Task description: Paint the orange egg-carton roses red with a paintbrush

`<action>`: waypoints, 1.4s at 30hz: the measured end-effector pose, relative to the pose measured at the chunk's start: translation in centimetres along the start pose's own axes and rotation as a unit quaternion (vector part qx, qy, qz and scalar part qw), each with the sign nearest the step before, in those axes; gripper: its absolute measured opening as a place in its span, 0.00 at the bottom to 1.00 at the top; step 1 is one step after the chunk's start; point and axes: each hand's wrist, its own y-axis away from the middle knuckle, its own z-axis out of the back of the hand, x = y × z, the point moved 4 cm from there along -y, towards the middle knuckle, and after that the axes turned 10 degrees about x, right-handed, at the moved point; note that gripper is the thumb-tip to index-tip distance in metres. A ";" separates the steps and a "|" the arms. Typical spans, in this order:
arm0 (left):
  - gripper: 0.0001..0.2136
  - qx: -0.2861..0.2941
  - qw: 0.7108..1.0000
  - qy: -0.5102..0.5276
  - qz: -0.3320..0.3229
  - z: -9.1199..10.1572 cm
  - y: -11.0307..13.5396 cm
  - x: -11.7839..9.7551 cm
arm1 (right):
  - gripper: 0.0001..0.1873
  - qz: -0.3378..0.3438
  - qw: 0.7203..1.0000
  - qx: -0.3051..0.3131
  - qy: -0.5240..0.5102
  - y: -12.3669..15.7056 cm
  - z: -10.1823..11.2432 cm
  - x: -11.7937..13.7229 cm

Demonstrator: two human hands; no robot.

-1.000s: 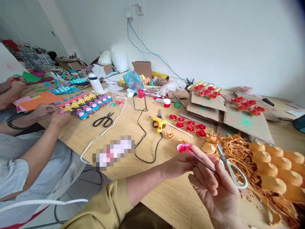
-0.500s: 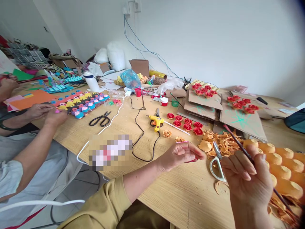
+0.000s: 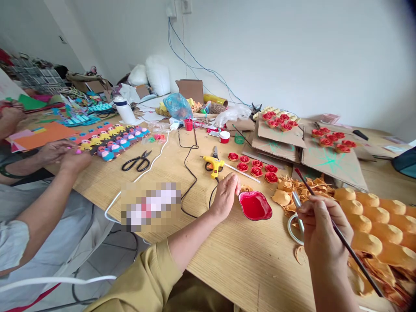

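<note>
My right hand [image 3: 326, 227] grips a long dark paintbrush [image 3: 344, 242], its red-tipped bristles pointing up and to the left. My left hand [image 3: 225, 197] has its fingers drawn together just left of a small bowl of red paint [image 3: 255, 206]; whatever is between them is hidden. Behind the bowl, part of an unpainted orange rose [image 3: 246, 188] shows. Several red-painted roses [image 3: 256, 171] stand in rows past the left hand. White-handled scissors [image 3: 297, 225] lie partly behind my right hand.
A yellow glue gun [image 3: 213, 165] with a black cord lies beyond my left hand. Orange egg trays [image 3: 373, 212] and torn scraps [image 3: 289, 190] fill the right side. Cardboard sheets [image 3: 331, 160] carry more red roses. At left, a co-worker's hands [image 3: 73, 158] work near black scissors [image 3: 138, 162].
My left hand has moved left and back from over the paint bowl, uncovering it, and its fingers have closed. The right hand with the paintbrush has shifted slightly left.
</note>
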 end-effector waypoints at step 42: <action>0.19 0.010 0.995 -0.078 0.058 1.1 -0.1 -0.5 | 0.21 0.027 0.944 0.072 0.322 0.0 -1.1 -1.7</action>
